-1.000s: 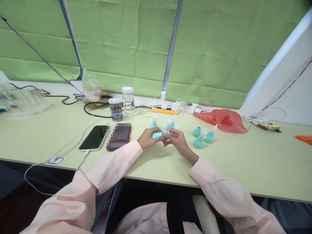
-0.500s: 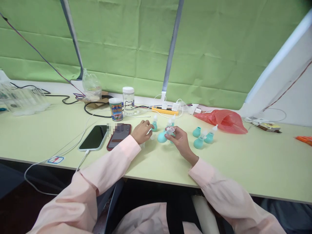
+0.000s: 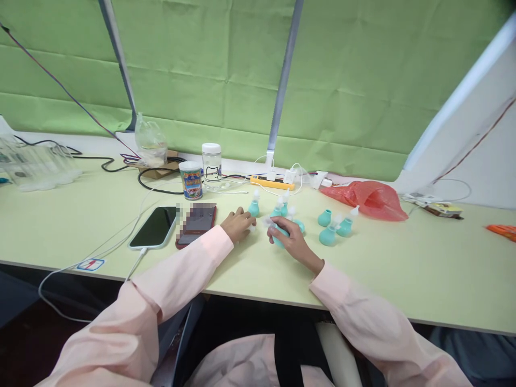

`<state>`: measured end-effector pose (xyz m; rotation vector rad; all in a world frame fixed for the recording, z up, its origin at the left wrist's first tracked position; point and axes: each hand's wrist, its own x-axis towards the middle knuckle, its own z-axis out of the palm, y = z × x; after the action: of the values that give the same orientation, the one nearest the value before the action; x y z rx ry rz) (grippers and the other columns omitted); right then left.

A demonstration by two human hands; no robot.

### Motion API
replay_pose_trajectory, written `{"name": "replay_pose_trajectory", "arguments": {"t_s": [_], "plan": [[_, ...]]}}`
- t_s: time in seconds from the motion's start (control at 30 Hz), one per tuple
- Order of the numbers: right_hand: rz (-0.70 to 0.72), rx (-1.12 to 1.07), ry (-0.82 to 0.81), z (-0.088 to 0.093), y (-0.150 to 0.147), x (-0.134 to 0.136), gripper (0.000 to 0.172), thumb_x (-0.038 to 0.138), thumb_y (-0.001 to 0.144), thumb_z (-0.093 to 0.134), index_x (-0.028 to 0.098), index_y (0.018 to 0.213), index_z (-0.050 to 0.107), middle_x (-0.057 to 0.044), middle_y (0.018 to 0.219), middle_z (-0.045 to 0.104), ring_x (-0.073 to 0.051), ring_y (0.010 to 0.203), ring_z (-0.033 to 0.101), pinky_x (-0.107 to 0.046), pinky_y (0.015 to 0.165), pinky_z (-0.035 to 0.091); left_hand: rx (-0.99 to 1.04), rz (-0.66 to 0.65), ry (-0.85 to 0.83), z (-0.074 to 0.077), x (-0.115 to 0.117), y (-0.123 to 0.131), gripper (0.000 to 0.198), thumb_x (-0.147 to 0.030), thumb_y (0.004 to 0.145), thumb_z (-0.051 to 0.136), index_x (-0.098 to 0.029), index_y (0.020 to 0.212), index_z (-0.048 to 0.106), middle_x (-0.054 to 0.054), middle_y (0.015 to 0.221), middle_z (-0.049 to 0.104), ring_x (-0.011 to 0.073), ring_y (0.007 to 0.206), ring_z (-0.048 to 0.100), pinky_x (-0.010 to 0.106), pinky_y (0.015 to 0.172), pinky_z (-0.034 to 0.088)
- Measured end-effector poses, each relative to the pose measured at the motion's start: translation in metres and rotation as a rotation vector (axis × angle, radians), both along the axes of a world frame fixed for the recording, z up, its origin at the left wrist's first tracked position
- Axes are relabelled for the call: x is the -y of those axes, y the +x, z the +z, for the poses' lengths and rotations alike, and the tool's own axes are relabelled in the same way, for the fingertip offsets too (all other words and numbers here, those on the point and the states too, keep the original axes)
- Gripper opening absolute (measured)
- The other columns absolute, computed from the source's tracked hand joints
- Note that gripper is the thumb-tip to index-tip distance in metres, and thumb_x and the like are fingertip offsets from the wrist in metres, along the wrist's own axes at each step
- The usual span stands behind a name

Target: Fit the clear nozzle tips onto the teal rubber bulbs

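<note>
My right hand point(image 3: 291, 236) is wrapped round a teal nasal aspirator bulb point(image 3: 280, 236), tilted so that its clear collar points up and to the left. Low over the table, my left hand point(image 3: 238, 224) has its fingers bent together at a small translucent nozzle tip point(image 3: 252, 228), mostly covered by the fingers. Just behind that hand stands a teal aspirator point(image 3: 253, 208) with a clear nozzle. More aspirators point(image 3: 284, 208) stand behind my right hand. To its right are two with nozzles, one of them this aspirator point(image 3: 327, 236), and a bare teal bulb point(image 3: 324, 217).
Two phones lie to the left, a pale-cased phone point(image 3: 153, 228) on a cable and a dark red one point(image 3: 197, 223). Behind them stand a printed cup point(image 3: 191, 181) and a lidded jar point(image 3: 212, 164). A yellow power strip point(image 3: 272, 184) and a red plastic bag point(image 3: 368, 201) lie at the back.
My right hand has turned the bulb from pointing left to lying in the palm, collar up-left. My left hand has lowered slightly, its fingers closing near the nozzle tip on the table.
</note>
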<state>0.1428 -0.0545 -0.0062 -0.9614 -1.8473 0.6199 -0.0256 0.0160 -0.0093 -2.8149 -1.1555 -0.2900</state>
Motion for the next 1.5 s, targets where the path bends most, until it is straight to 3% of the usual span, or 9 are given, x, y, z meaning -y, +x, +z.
{"name": "replay_pose_trajectory", "arguments": {"t_s": [0.17,0.27,0.47,0.67,0.77,0.93,1.13,1.3,1.5], "plan": [[-0.16,0.249,0.175,-0.005,0.001,0.002,0.019,0.028,0.071,0.049,0.019,0.086,0.057,-0.004,0.081,0.062,-0.017,0.074,0.057,-0.028,0.068,0.041,0.196,-0.085,-0.017,0.008,0.003,-0.002,0.026,-0.022,0.067,0.05,-0.018,0.093,0.051,0.005,0.09,0.053,0.019,0.093,0.044,0.032,0.076,0.037],[-0.256,0.332,0.238,-0.009,0.004,0.001,0.018,0.027,0.068,0.051,0.019,0.083,0.058,-0.004,0.079,0.063,-0.018,0.072,0.058,-0.029,0.067,0.041,0.425,-0.125,-0.106,0.013,0.004,-0.003,0.024,-0.021,0.062,0.054,-0.016,0.085,0.055,0.003,0.078,0.056,0.0153,0.082,0.05,0.027,0.074,0.039],[-0.292,0.336,0.298,-0.01,0.005,0.0,0.018,0.027,0.067,0.052,0.019,0.081,0.059,-0.004,0.077,0.064,-0.018,0.071,0.059,-0.029,0.066,0.043,0.724,-0.219,-0.65,0.017,0.002,-0.006,0.03,-0.026,0.057,0.061,-0.008,0.081,0.06,0.007,0.078,0.061,0.0118,0.066,0.055,0.024,0.063,0.045],[-0.285,0.292,0.347,-0.013,0.005,0.0,0.021,0.029,0.067,0.052,0.02,0.084,0.06,-0.005,0.078,0.065,-0.019,0.072,0.059,-0.03,0.067,0.044,0.892,-0.173,-1.002,0.016,-0.001,-0.007,0.044,-0.027,0.049,0.069,-0.005,0.085,0.06,0.004,0.058,0.062,0.0122,0.053,0.056,0.031,0.062,0.048],[-0.288,0.28,0.376,-0.016,0.005,-0.001,0.021,0.029,0.067,0.052,0.02,0.084,0.06,-0.006,0.079,0.065,-0.019,0.072,0.059,-0.031,0.067,0.044,0.963,-0.137,-1.121,0.015,0.001,-0.006,0.043,-0.024,0.045,0.072,-0.004,0.081,0.06,0.006,0.059,0.063,0.0138,0.053,0.058,0.033,0.061,0.05],[-0.285,0.275,0.414,-0.016,0.004,0.002,0.021,0.029,0.069,0.052,0.019,0.086,0.06,-0.006,0.075,0.064,-0.018,0.069,0.059,-0.03,0.064,0.044,0.977,-0.175,-1.208,0.014,0.003,-0.007,0.034,-0.024,0.049,0.071,-0.005,0.075,0.06,0.007,0.063,0.064,0.0154,0.057,0.06,0.032,0.059,0.051],[-0.155,0.303,0.35,-0.013,0.007,0.003,0.021,0.028,0.069,0.052,0.018,0.086,0.06,-0.006,0.069,0.063,-0.017,0.061,0.057,-0.029,0.057,0.043,0.846,-0.222,-1.205,0.016,0.003,-0.011,0.028,-0.024,0.049,0.07,-0.006,0.068,0.061,0.006,0.058,0.062,0.0125,0.049,0.057,0.025,0.049,0.05],[-0.088,0.207,0.243,-0.01,0.005,0.005,0.019,0.026,0.065,0.057,0.019,0.081,0.063,-0.006,0.078,0.065,-0.018,0.069,0.059,-0.028,0.063,0.044,0.79,-0.257,-1.134,0.02,0.008,-0.012,0.027,-0.025,0.047,0.071,-0.005,0.063,0.061,0.003,0.05,0.059,0.0099,0.042,0.053,0.021,0.043,0.046],[-0.003,0.189,0.026,-0.005,0.008,0.005,0.021,0.029,0.064,0.058,0.016,0.078,0.065,-0.006,0.075,0.065,-0.018,0.067,0.059,-0.025,0.058,0.044,0.729,-0.26,-1.029,0.017,0.009,-0.011,0.027,-0.024,0.047,0.07,-0.005,0.064,0.063,0.004,0.051,0.059,0.0072,0.04,0.049,0.018,0.041,0.043]]}}
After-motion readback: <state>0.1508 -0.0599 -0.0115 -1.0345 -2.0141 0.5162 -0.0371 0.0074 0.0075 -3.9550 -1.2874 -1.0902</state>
